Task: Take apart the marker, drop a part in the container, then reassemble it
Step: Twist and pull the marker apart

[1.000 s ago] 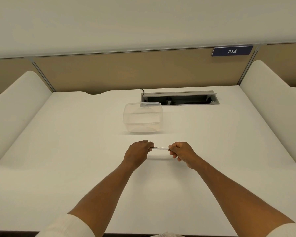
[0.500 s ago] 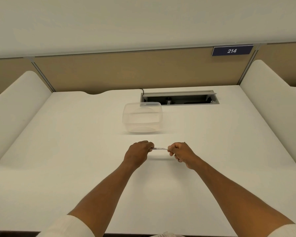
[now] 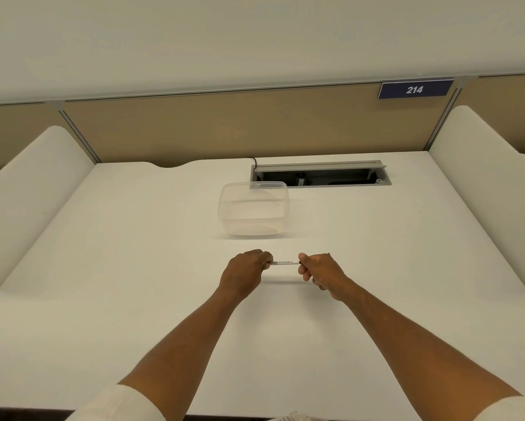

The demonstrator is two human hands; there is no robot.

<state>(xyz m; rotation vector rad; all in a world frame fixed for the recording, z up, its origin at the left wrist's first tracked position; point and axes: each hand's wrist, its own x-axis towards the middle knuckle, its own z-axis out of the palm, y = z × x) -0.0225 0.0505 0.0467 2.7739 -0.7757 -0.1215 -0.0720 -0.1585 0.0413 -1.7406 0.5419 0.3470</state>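
Currently I see the slim white whiteboard marker (image 3: 284,262) held level just above the white counter (image 3: 103,268), one end in each fist. Left hand (image 3: 246,273) curled tight around its left end, right hand (image 3: 317,273) pinching the right end. Marker looks in one piece. Clear square plastic container (image 3: 253,209) sits beyond the hands, near the grey cable tray (image 3: 320,174).

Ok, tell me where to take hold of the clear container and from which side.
Take the clear container by its two short side walls, coming down from above. It stands open and upright on the desk with bare space left and right, so a grip can span it. Both hands are busy with the marker.
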